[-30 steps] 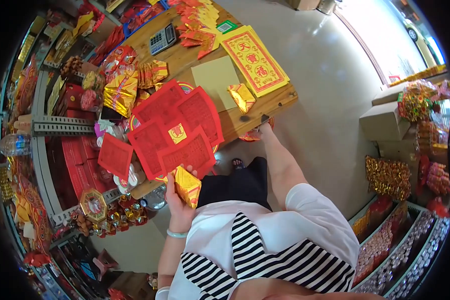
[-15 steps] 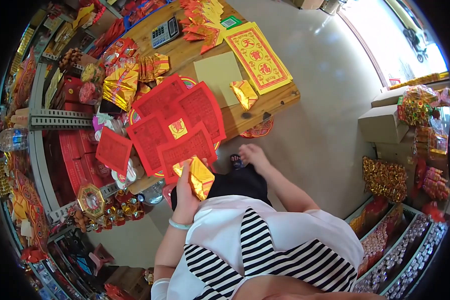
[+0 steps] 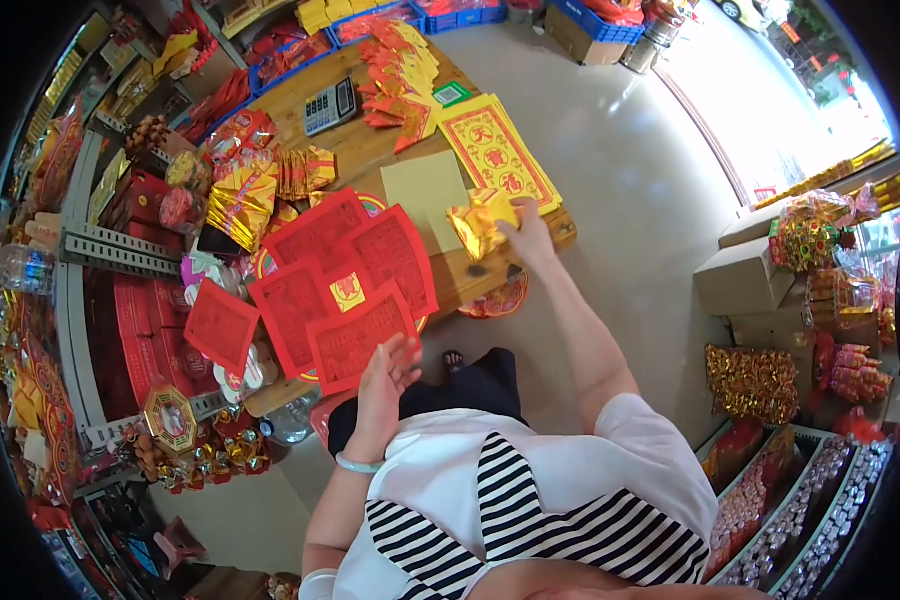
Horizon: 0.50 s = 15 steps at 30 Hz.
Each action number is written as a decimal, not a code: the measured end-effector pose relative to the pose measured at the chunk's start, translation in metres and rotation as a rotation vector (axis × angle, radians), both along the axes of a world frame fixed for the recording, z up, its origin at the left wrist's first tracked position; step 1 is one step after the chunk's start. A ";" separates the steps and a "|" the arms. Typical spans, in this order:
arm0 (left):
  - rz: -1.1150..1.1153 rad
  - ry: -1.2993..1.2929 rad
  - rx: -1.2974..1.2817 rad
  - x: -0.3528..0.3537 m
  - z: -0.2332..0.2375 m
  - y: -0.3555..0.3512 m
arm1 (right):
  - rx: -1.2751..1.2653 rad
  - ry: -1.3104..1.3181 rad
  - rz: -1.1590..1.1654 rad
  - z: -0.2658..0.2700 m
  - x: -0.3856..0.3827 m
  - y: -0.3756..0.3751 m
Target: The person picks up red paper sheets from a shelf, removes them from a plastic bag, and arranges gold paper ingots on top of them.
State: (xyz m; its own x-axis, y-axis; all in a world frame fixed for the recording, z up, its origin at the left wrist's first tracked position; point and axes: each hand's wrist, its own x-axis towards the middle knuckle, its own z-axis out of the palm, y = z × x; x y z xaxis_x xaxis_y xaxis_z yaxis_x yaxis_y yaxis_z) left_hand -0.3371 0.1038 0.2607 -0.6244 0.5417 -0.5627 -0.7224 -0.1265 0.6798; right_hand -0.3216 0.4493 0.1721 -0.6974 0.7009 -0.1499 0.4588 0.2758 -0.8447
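Your right hand [image 3: 531, 235] has its fingers on the right end of the gold packets [image 3: 473, 230] near the tabletop's near right corner; blur hides whether it is pinching them or has let go. Your left hand [image 3: 380, 385] is released, fingers spread and holding nothing, just over the near edge.

You have the wooden tabletop [image 3: 460, 280] running away from you. Its largest load is the red paper spread [image 3: 295, 285], 4 overlapping panels around a yellow square centre, covering much of the near edge; your left fingertips are just beside the nearest panel. Next in size comes the stack of yellow sheets [image 3: 498, 150] printed in red, lying along the right edge. Beside it, inward, you see the plain tan sheet [image 3: 420, 195], and those packets overlap its near right corner, apparently 2 lying against each other. Smaller again is the loose red square [image 3: 223, 327], at the near left corner. Your grey calculator [image 3: 330, 106] sits toward the far left edge. Smallest is the green card [image 3: 452, 94], by the right edge just beyond the yellow stack.
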 end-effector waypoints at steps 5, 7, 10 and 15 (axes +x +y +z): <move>-0.036 -0.022 0.031 0.012 -0.023 -0.027 | 0.649 -0.422 0.036 -0.104 -0.029 0.058; -0.007 -0.066 -0.014 0.016 -0.023 -0.037 | 0.832 -0.556 0.056 -0.121 -0.028 0.046; 0.001 -0.046 -0.026 0.005 -0.014 -0.037 | 0.843 -0.560 0.049 -0.118 -0.043 0.034; -0.068 -0.007 0.053 -0.014 -0.014 -0.011 | 1.027 -0.387 -0.143 -0.096 -0.042 0.039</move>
State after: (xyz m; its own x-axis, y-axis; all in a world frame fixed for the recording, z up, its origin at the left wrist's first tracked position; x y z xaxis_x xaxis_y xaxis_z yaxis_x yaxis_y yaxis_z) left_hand -0.3513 0.0932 0.2466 -0.5813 0.6117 -0.5365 -0.7352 -0.1125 0.6684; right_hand -0.3637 0.4884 0.0757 -0.6313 0.6873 0.3592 0.7261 0.6865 -0.0374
